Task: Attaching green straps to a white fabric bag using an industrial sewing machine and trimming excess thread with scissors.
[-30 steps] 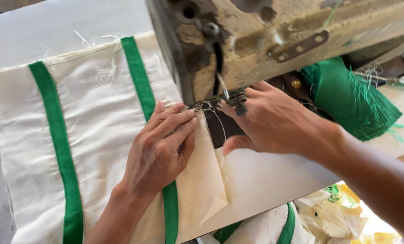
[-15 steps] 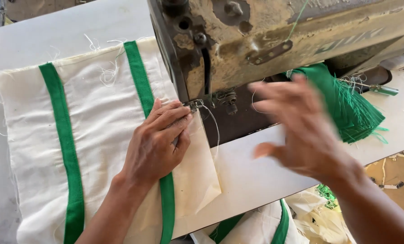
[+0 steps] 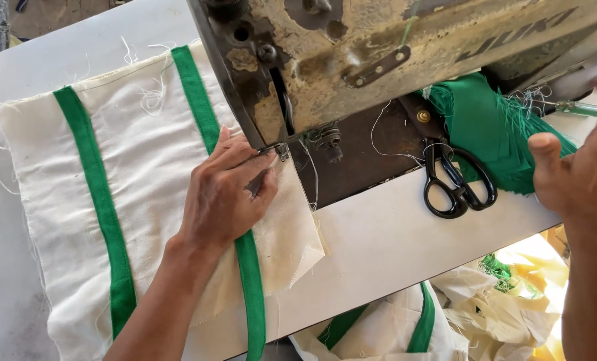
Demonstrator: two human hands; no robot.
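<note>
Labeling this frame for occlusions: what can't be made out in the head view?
- Needle tip: hidden behind the sewing machine head and left hand fingers.
- Right hand: fingers cut off by the frame edge and blurred; grip unknown.
- Cream cloth under the left hand: covered.
- Scissors blade tips: hidden under the machine.

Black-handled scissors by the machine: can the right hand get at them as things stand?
Probably yes: the black-handled metal scissors lie uncovered on the white table, and the empty right hand hovers beside them with nothing between.

no packages, labels, signs or screens in view
</note>
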